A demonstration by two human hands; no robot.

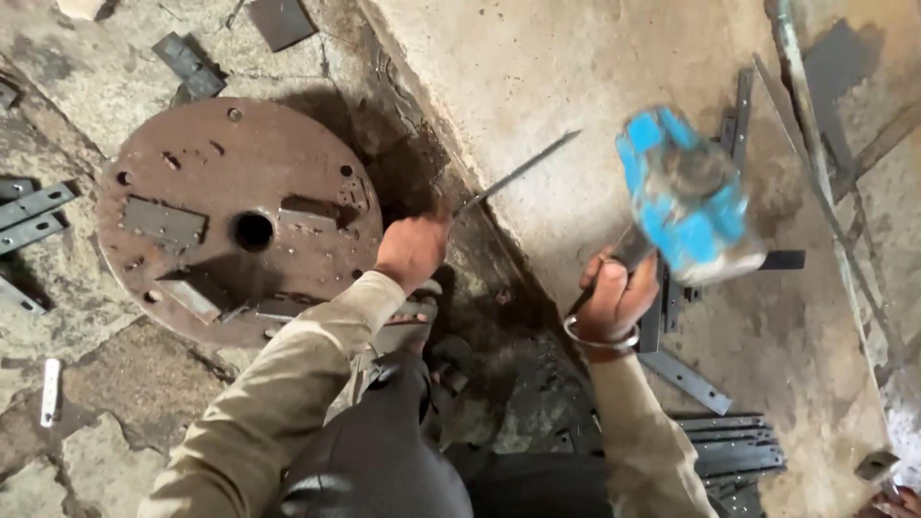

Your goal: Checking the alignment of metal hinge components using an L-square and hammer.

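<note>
Mid-swing: right hand (pixel 614 293) clenched round the handle of a blue-headed hammer (pixel 686 192), raised and blurred above the concrete slab (pixel 576 77). Left hand (pixel 413 249) closed on a thin metal strip (pixel 518 173), pinned slanting across the slab's edge, far end up on the concrete. Striking step under way, probably flattening or bending, though hard to tell; next calls for a square blow clear of the fingers. Rusty round plate (pixel 240 216) at left on cracked stone floor; flat bars (pixel 734 451) stacked near right.
</note>
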